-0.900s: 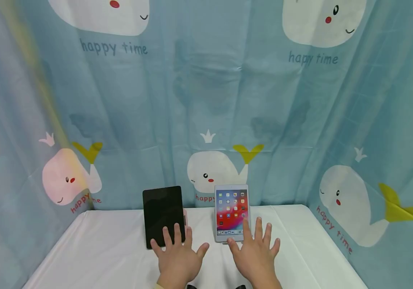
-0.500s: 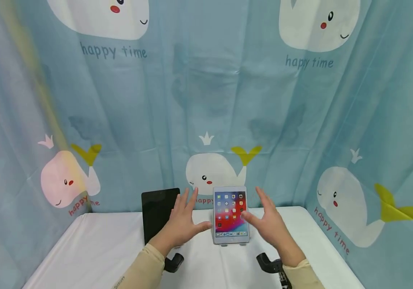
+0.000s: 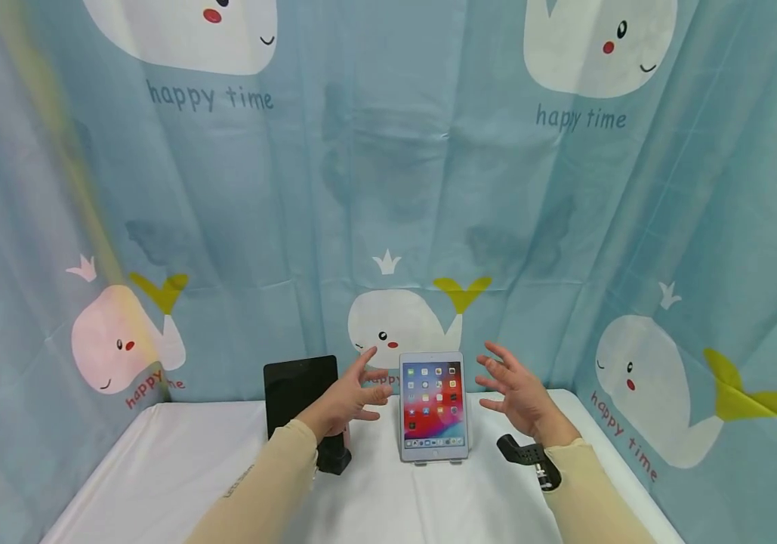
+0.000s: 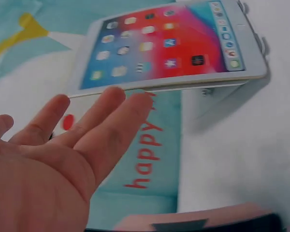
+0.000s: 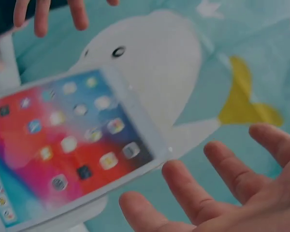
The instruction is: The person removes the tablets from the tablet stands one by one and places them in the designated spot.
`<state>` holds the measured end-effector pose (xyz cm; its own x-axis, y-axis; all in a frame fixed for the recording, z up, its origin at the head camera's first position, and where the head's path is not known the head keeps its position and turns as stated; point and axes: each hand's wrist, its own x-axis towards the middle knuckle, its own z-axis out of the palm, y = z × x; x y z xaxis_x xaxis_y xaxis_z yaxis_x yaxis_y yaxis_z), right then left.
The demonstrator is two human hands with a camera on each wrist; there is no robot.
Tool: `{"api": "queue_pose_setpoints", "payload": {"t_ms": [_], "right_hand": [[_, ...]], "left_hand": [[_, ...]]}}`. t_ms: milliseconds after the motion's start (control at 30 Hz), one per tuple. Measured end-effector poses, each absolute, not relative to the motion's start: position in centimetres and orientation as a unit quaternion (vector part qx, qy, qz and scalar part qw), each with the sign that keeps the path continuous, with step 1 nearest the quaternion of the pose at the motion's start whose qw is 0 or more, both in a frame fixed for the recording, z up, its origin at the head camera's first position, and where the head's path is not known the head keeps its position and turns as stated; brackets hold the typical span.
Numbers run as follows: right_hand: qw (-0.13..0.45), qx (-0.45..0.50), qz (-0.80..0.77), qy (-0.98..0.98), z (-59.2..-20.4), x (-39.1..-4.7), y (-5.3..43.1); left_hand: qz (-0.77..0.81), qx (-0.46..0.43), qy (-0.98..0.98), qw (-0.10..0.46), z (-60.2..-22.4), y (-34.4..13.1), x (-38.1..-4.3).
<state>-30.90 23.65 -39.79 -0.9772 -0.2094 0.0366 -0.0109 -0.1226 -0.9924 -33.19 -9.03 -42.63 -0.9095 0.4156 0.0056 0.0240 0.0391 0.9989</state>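
A white tablet (image 3: 433, 406) leans upright on a stand, its lit screen showing app icons on a red and blue background. My left hand (image 3: 350, 393) is held up at its left side, fingers spread, palm facing inward. On the opposite side my right hand (image 3: 520, 393) mirrors it, fingers parted and lightly bent. Both hands hold nothing. In the left wrist view the left fingertips overlap the lower long edge of the tablet (image 4: 169, 43). The right wrist view has the right fingers (image 5: 232, 174) close to a corner of the tablet (image 5: 72, 140).
A dark-screened black tablet (image 3: 293, 393) stands to the left, partly behind my left hand, with something pink at its back. The white-covered table (image 3: 157, 468) ends at a blue whale-print curtain (image 3: 388, 189). Each wrist wears a black camera mount (image 3: 522, 453).
Both hands, earlier palms-down and spread low in front of the tablets, have moved up and forward to either side of the white tablet, and turned palms inward. The tablets have stayed put.
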Motion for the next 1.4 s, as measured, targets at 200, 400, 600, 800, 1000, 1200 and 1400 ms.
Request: {"api": "queue_pose_setpoints", "payload": {"t_ms": [200, 400, 600, 800, 1000, 1200, 1400], "right_hand": [[0.085, -0.058, -0.741, 0.663, -42.2, -32.5, 23.3], [0.081, -0.027, -0.738, 0.669, -43.8, -33.6, 22.7], [0.084, -0.012, -0.728, 0.68, -44.9, -33.8, 22.5], [0.092, -0.008, -0.733, 0.674, -45.0, -33.8, 22.6], [0.101, -0.004, -0.743, 0.662, -45.0, -33.7, 22.5], [0.106, 0.002, -0.751, 0.652, -45.5, -34.0, 22.6], [0.106, 0.003, -0.753, 0.649, -45.7, -34.0, 22.4]], "left_hand": [[0.698, 0.146, 0.682, 0.159, -44.7, -8.2, -33.9], [0.696, 0.126, 0.69, 0.152, -46.2, -7.3, -34.4], [0.689, 0.115, 0.699, 0.156, -46.9, -6.7, -34.5], [0.682, 0.118, 0.703, 0.162, -46.9, -6.7, -34.4], [0.678, 0.118, 0.707, 0.163, -47.1, -6.6, -34.6], [0.672, 0.117, 0.714, 0.16, -47.3, -6.3, -34.6], [0.672, 0.111, 0.716, 0.154, -47.6, -6.1, -34.5]]}}
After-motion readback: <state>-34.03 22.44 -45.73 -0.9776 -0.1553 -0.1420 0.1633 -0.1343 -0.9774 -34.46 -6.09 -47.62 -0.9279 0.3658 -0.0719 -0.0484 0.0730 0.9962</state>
